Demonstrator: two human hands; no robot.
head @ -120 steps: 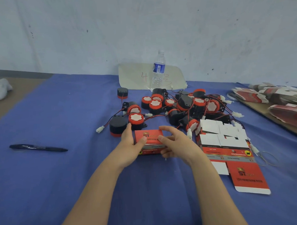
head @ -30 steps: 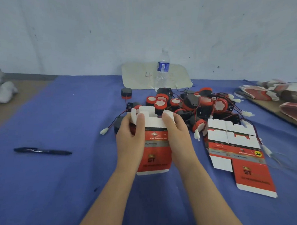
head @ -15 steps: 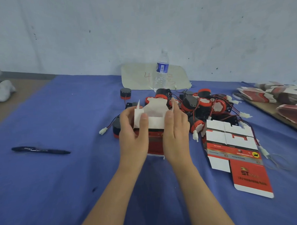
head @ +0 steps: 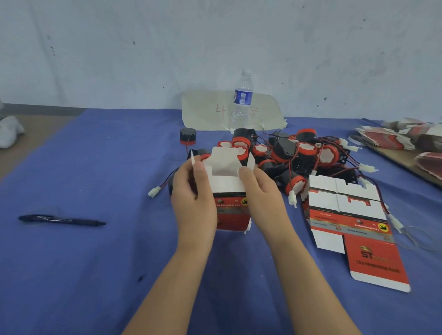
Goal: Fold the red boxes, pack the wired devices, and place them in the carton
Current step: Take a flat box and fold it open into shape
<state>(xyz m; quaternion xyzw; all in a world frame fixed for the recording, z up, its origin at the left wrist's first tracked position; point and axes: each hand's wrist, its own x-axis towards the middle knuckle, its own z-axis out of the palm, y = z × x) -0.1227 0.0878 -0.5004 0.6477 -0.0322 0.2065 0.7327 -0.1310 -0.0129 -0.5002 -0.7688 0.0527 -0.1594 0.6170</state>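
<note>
Near the middle of the blue-clothed desk (head: 88,173), the red-and-white printed cardboard box (head: 233,220) stands partly formed. Its body is squared up and its white top flaps (head: 224,162) stand open towards the far edge. The left hand (head: 193,194) grips the box's left side, thumb and fingers pinching the narrow side flap. The right hand (head: 263,193) holds the right wall, with its thumb pressed on the flap edge and its fingers curled behind. This looks like the folding step, with one end still open and nothing loaded yet. Just beyond the box lies the heap of black-and-red round wired devices (head: 290,154). A flat, unfolded box blank (head: 349,220) lies to the right, and more blanks (head: 401,136) are stacked near the right edge. The next move probably calls for freeing one hand to lift a device, tuck its wire, and slide it in before closing the flaps. No carton is in view.
</note>
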